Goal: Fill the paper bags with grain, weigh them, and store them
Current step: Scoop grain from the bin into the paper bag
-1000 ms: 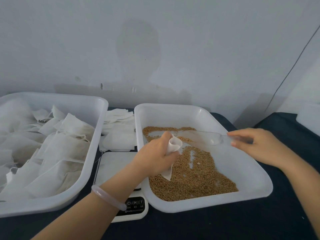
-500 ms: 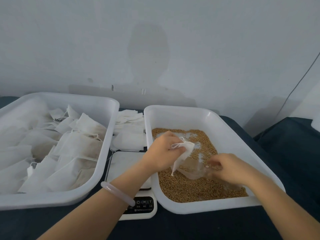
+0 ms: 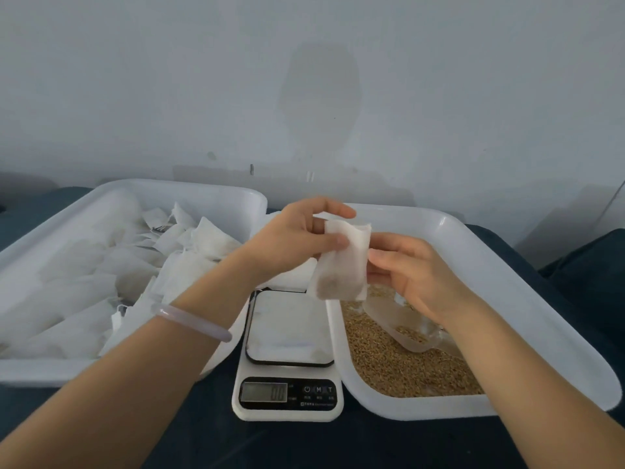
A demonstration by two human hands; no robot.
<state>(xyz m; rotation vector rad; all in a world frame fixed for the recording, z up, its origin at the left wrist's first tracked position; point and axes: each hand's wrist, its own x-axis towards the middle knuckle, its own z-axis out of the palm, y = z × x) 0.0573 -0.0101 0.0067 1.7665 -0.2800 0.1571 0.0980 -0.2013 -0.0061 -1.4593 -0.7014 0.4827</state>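
Far left of the fingers sat the storage tray (image 3: 236, 198), a white bin heaped with filled bags (image 3: 101, 272), its near wall just beside the left forearm, which wore a pale bangle (image 3: 191, 321). The left hand (image 3: 291, 242) was raised above the gap between the trays, its fingers (image 3: 333, 239) pinched narrow on the upper left edge of the paper bag (image 3: 343, 265). The bag hung upright, mouth up, a darker patch low inside it reading as a small load of grain; how full it was could not be told. Directly below the fingers lay the scale (image 3: 287, 333) on the dark surface (image 3: 338, 445), platform bare, display lit but too blurred to read with confidence. The right hand (image 3: 412, 275) met the bag from the other side, fingers (image 3: 378, 257) curled narrow against its right edge, seemingly closing or settling it. Below and right of those fingers the grain tray (image 3: 507, 265) held loose grain (image 3: 389, 367), with a clear scoop (image 3: 402, 328) resting in it, unheld. Judgement: the step in hand was readying the bag for weighing. To do it well, keep the mouth level and pinched so nothing spills across the gap, let the grain settle to the bottom, then lower the bag straight down onto the middle of the platform and let go fully before reading. Any fingers touching the bag or platform would skew the figure.
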